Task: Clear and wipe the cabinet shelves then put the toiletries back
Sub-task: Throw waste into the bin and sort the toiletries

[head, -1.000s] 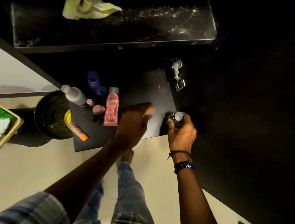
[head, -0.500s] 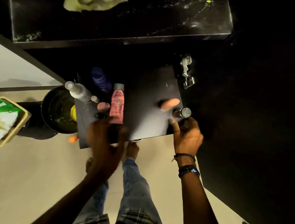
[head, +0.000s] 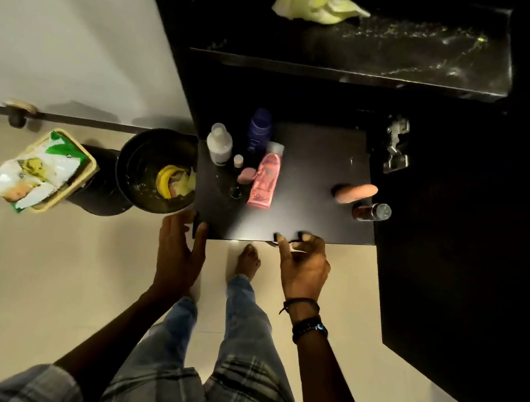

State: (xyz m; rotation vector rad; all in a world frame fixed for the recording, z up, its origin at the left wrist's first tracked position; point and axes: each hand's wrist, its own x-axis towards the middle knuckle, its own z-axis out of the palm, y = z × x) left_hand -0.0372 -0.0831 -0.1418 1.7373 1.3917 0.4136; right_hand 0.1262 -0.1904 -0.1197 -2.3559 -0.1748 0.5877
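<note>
The left hand sits at the front left corner of the lower shelf, its fingers fairly straight and spread, with the thumb on one side of the corner and the other fingers on the other, touching the edge and holding nothing. The right hand is at the shelf's front edge further right with its fingers curled against it; whether they actually grip the edge cannot be told. Dark bracelets circle the right wrist. The toiletries stand on that shelf: on the left a white bottle, a dark blue bottle, a pink tube lying flat, a small white-capped item and a pink rounded piece; on the right, well apart from these, an orange-pink oblong thing and just beside it a small dark bottle with a silver cap on its side. Above, the upper shelf bears a crumpled yellow-green cloth at its left end. A metal hinge shows on the cabinet's right wall. Left of the shelf stands a black bin with a banana peel inside, and beyond it a yellow basket with a green-and-white packet
</note>
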